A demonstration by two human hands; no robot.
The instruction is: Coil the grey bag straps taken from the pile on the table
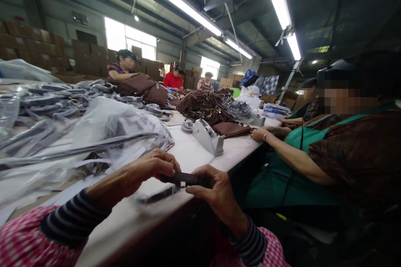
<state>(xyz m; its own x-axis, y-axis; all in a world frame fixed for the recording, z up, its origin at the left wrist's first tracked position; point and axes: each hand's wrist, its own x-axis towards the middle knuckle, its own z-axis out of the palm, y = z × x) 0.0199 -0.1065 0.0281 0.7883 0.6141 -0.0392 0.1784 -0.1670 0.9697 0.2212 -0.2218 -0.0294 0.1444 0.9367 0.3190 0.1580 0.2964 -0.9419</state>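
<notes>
1. Over the near edge of the white table [184, 146], in the head view, I've got a dark strip [188, 178] up between my two hands. Its long axis runs pretty much side to side, close to level, one end toward my left hand [156, 167] and the other toward my right hand [217, 187]. Which end counts as the front, I honestly can't tell.
2. Fingers: left thumb and fingertips are pinched narrow on one end, and the right ones are curled around the other, thumb underneath.
3. Container stuff: a crumpled clear plastic sheet or bag [109, 121] sits off to the left, with grey straps [125, 139] in or under it, can't say which. Just below my hands there's a clear wrapping [142, 197] with something dark by it. Cardboard boxes [37, 46] are stacked at the back, contents not visible.
4. Hard to make out: my fingers cover both ends of the strip, the dark thing by the wrapping is blurry, and the co-worker in the green apron [294, 175] is cut off at the right edge.
</notes>
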